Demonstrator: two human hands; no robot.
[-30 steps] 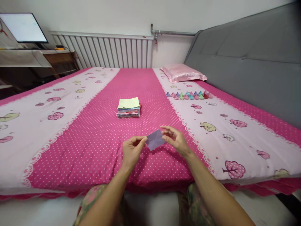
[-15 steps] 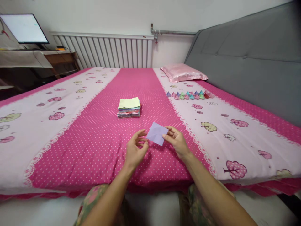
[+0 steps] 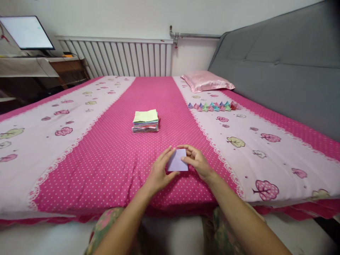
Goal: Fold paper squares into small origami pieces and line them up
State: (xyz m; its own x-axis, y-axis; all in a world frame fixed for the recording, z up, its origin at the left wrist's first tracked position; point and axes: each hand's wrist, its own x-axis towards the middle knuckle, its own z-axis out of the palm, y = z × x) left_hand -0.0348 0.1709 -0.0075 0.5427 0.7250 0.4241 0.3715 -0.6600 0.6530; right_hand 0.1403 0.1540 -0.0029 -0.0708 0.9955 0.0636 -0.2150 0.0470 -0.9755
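A small purple square of origami paper [image 3: 176,162] lies nearly level just above the bed's front part. My right hand [image 3: 198,162] pinches its right side, thumb on top and fingers behind. On the left edge, my left hand [image 3: 161,171] is spread with fingers stretched along the upper left corner and the thumb near the lower edge. Whether the left fingers press on the sheet I cannot tell. Beyond my hands sits a stack of coloured paper squares [image 3: 145,122], a pale yellow one on top.
Folded paper pieces [image 3: 214,106] in several colours stand in rows at the right. Behind them rests a pink pillow [image 3: 207,81] near the grey headboard [image 3: 281,53]. A pink polka-dot bedspread [image 3: 111,159] covers the bed. A radiator [image 3: 119,56] and a monitor [image 3: 28,32] are farther back.
The purple paper has turned from a diamond to a squarer position and come slightly lower. My left hand has moved right, up to its left edge; the right hand keeps its pinch.
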